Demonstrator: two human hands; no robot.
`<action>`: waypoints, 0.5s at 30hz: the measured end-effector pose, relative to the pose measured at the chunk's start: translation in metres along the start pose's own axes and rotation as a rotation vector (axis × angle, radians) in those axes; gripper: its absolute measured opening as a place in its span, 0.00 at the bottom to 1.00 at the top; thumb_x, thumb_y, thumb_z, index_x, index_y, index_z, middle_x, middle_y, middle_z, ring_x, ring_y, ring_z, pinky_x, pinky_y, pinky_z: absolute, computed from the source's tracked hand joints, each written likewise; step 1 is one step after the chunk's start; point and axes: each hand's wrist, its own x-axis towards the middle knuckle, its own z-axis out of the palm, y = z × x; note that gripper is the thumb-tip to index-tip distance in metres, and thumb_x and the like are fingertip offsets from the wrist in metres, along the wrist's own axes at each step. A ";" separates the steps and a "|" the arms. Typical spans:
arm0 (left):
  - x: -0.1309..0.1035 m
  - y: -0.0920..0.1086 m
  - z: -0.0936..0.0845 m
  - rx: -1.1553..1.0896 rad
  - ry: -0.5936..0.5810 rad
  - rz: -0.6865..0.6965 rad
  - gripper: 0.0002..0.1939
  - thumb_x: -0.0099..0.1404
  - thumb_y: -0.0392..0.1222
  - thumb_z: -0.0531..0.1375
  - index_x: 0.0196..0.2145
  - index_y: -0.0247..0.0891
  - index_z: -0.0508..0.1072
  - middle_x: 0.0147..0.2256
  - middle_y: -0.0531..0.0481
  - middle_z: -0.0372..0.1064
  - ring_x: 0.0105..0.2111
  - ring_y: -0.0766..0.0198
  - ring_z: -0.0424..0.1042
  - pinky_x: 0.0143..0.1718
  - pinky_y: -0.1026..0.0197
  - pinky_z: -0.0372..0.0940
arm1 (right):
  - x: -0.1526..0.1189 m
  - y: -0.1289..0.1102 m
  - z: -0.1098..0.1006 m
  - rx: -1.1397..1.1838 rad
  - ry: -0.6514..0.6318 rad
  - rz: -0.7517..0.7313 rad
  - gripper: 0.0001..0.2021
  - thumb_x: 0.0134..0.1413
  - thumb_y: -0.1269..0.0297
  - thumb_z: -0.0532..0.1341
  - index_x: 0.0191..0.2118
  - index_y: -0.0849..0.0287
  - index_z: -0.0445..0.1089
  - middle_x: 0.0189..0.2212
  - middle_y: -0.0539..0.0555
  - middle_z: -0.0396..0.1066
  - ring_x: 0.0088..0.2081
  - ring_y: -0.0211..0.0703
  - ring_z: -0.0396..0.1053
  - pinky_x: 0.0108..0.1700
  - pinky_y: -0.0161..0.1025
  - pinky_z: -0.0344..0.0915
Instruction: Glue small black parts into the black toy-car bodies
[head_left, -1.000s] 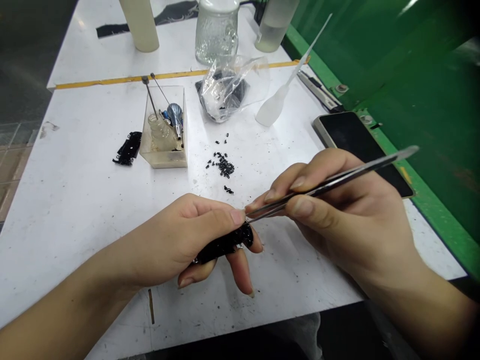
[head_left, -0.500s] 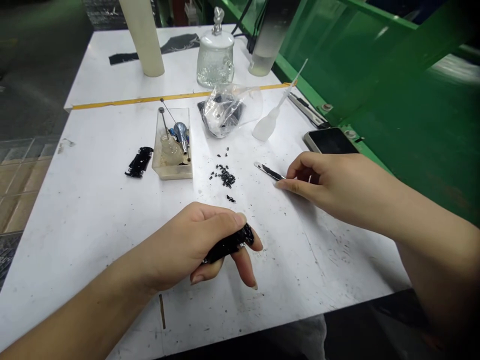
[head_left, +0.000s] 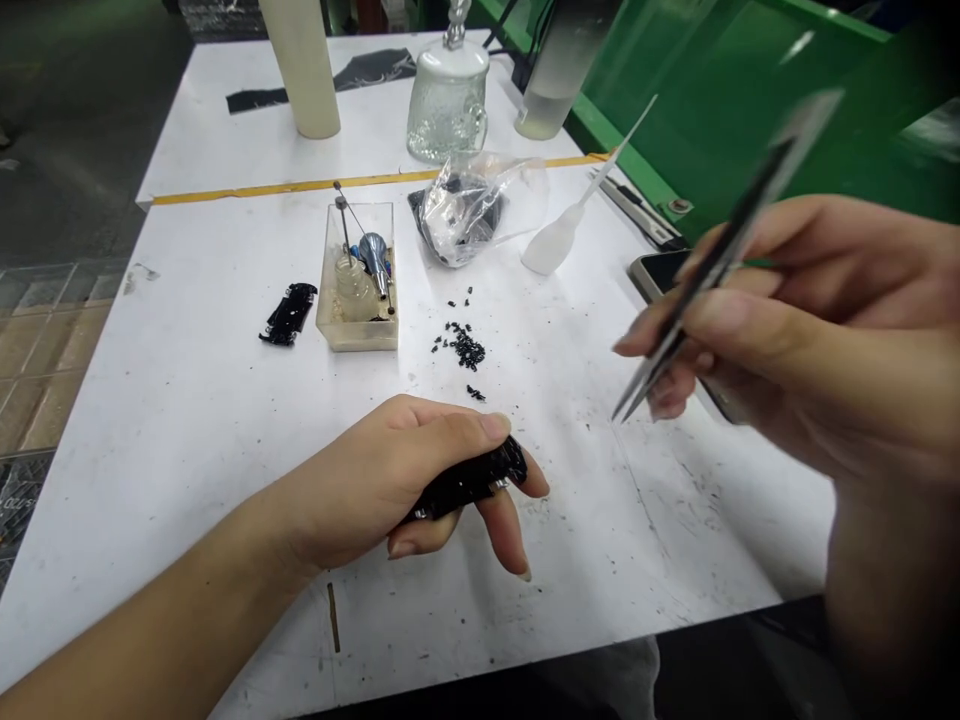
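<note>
My left hand (head_left: pixel 420 470) is closed around a glossy black plastic part (head_left: pixel 469 482), thumb on top and fingers below, low over the front of the white table. My right hand (head_left: pixel 795 340) grips a pair of tweezers (head_left: pixel 720 260), raised off the table at the right, with the two fine tips pointing down and left. A small pile of tiny black pieces (head_left: pixel 469 350) lies beyond my left hand. A similar black part (head_left: pixel 289 315) rests on the table at the left.
A clear tray (head_left: pixel 358 337) holds a small jar and metal tools. Behind the pile sit a crumpled plastic bag (head_left: pixel 465 215) and a white squeeze bottle (head_left: pixel 551 240). A lidded glass jar (head_left: pixel 448 105) stands farther back. A phone (head_left: pixel 652 275) lies partly behind my right hand.
My right hand has lifted the tweezers off the table, and their tips have turned to point down. My left hand keeps its hold on the black part.
</note>
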 end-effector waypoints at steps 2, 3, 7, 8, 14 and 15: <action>0.000 0.000 -0.001 -0.001 -0.007 -0.008 0.20 0.75 0.52 0.56 0.36 0.34 0.80 0.25 0.46 0.79 0.11 0.76 0.48 0.13 0.68 0.42 | -0.012 0.000 0.014 0.336 0.016 -0.010 0.13 0.54 0.65 0.74 0.43 0.51 0.75 0.32 0.48 0.79 0.23 0.40 0.76 0.25 0.37 0.73; 0.000 0.000 -0.001 -0.004 -0.008 -0.010 0.20 0.75 0.52 0.56 0.36 0.34 0.80 0.25 0.47 0.79 0.11 0.77 0.48 0.13 0.69 0.42 | -0.016 0.000 0.021 0.423 0.021 0.013 0.13 0.53 0.68 0.75 0.42 0.51 0.75 0.32 0.48 0.80 0.24 0.40 0.77 0.26 0.35 0.75; -0.001 0.000 -0.002 -0.003 -0.014 -0.010 0.20 0.75 0.52 0.56 0.36 0.35 0.80 0.25 0.48 0.79 0.11 0.77 0.49 0.13 0.71 0.45 | -0.027 0.002 0.043 0.480 0.075 0.055 0.08 0.53 0.72 0.74 0.35 0.55 0.77 0.32 0.47 0.80 0.30 0.38 0.80 0.34 0.30 0.79; -0.001 0.000 -0.002 0.003 -0.012 -0.012 0.20 0.75 0.51 0.56 0.36 0.35 0.80 0.25 0.48 0.79 0.11 0.77 0.49 0.13 0.71 0.45 | -0.028 0.003 0.045 0.470 0.085 0.034 0.07 0.54 0.72 0.73 0.34 0.55 0.76 0.33 0.48 0.79 0.31 0.38 0.80 0.37 0.30 0.80; -0.001 0.001 -0.002 0.003 -0.003 -0.027 0.20 0.74 0.51 0.56 0.36 0.35 0.80 0.25 0.47 0.79 0.11 0.77 0.49 0.13 0.71 0.45 | -0.033 0.003 0.047 0.406 0.058 0.033 0.08 0.54 0.69 0.74 0.34 0.53 0.75 0.33 0.49 0.79 0.30 0.40 0.79 0.35 0.33 0.80; -0.001 0.001 -0.002 0.004 -0.004 -0.028 0.19 0.74 0.51 0.56 0.36 0.35 0.80 0.25 0.47 0.79 0.11 0.77 0.49 0.13 0.71 0.45 | -0.033 0.003 0.046 0.408 0.054 0.033 0.08 0.54 0.69 0.74 0.34 0.53 0.75 0.33 0.49 0.79 0.30 0.40 0.79 0.34 0.33 0.80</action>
